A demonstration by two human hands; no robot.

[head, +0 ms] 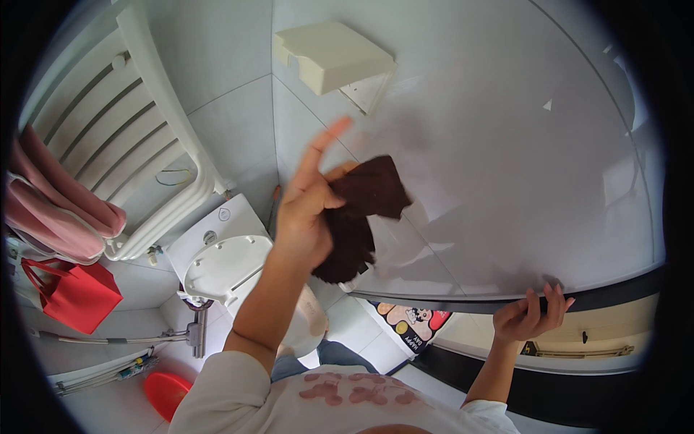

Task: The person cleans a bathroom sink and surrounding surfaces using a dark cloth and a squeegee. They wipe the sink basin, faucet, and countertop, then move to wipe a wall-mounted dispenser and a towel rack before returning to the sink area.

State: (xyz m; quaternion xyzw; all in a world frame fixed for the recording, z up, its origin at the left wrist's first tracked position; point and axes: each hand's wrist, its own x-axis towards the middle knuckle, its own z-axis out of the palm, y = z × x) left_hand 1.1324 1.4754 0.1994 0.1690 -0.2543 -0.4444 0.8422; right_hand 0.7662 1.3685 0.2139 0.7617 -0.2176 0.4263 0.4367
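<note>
A dark brown cloth [374,190] hangs from my left hand [309,211], pinched between the thumb and fingers, with the index finger stretched out. The hand is in front of a glossy tiled wall [488,163], below a cream plastic switch or socket cover [336,54] that stands tilted up from its wall plate. Farther right, my right hand [531,317] rests its fingers on the dark edge trim [602,298] of the wall by the doorway. Nothing shows in that hand.
To the left are a toilet [233,266] with its lid up, a white towel radiator [162,125] with pink towels [59,206], a red bag [81,295], mops [198,333] and a red basin [165,393]. A patterned mat [415,323] lies near the doorway.
</note>
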